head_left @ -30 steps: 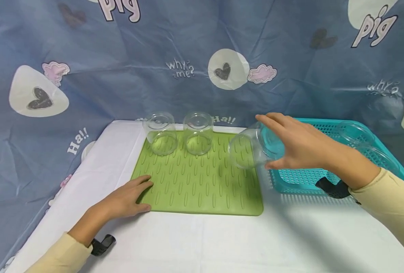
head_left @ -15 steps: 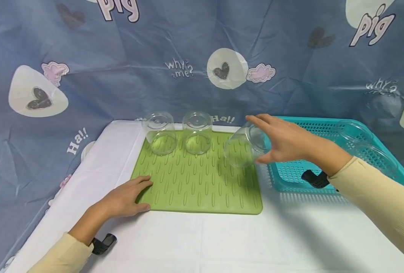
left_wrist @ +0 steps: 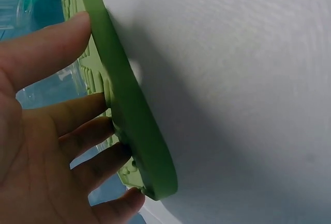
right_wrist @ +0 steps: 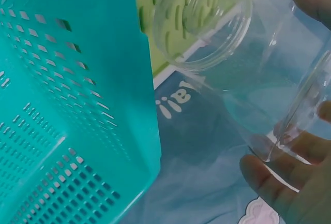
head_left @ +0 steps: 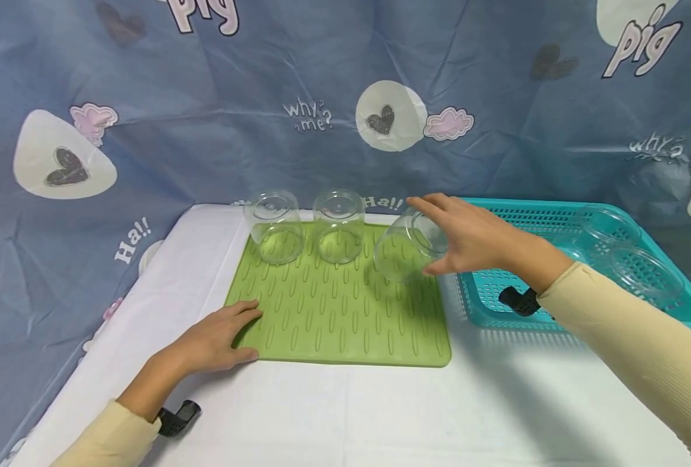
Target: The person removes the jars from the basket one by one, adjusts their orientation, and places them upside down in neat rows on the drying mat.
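Note:
My right hand [head_left: 480, 237] grips a clear drinking glass [head_left: 400, 250] between thumb and fingers, tilted with its mouth down and left, over the right back part of a green drying mat [head_left: 334, 318]. In the right wrist view the glass [right_wrist: 258, 79] shows clear between thumb and fingertips. My left hand [head_left: 214, 340] rests at the mat's front left corner with fingers relaxed; in the left wrist view its fingertips [left_wrist: 101, 162] touch the mat's edge. Two upside-down glasses, one at the back left [head_left: 280, 227] and another beside it [head_left: 338, 227], stand on the mat.
Right of the mat, a turquoise perforated basket [head_left: 474, 318] holds glasses [head_left: 643, 275], seen partly behind the right forearm. A white cloth [head_left: 322, 415] covers the table. A blue printed curtain [head_left: 205, 130] hangs close behind the mat and basket.
My right hand has carried the tilted glass left, from the basket's edge to over the mat. The left hand and the standing glasses stay in place.

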`<state>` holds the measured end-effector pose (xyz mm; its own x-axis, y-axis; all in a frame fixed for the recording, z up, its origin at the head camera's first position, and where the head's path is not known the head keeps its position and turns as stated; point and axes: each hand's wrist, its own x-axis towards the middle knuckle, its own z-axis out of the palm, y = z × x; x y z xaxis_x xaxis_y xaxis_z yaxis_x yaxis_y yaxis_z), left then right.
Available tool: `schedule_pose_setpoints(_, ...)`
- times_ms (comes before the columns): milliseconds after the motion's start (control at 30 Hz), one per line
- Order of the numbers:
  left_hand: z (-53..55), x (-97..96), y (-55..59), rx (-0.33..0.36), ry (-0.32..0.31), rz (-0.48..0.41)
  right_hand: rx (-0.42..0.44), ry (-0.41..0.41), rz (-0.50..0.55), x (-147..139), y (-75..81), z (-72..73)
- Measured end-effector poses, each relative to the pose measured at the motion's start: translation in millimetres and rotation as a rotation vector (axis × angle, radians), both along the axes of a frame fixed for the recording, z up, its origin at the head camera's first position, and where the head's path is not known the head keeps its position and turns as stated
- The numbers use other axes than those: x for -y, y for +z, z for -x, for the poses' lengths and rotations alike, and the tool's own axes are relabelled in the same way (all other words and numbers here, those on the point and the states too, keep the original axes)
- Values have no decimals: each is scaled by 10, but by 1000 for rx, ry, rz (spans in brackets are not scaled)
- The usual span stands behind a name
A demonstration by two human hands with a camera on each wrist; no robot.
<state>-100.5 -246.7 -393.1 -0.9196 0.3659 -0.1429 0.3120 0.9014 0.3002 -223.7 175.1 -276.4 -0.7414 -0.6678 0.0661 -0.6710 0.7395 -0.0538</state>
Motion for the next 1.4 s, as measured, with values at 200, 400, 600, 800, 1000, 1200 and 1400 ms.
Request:
schedule_pose_setpoints(200,12,-2,14,5,7,13,12,-8,-48,61,-14,60)
schedule_pose_setpoints(400,6,3,42,10,13,6,27,-19,-63,104,-38,135)
schedule_pose_setpoints(600,5,6,15,35,19,-5,43,-31,-85,132,-96,215)
schedule_pose_setpoints(800,3,0,-9,31,20,-6,70,-62,-96,166,-148,284)
schedule_pose_setpoints(1000,4,-2,-18,33,24,1,116,-67,-80,187,-197,333)
schedule_pose_setpoints(1200,4,-1,-29,34,31,0,172,-97,-63,216,-209,406)
schedule_pose_setpoints(1400,8,-8,-26,30,29,-5,218,-129,-63,218,-248,489)
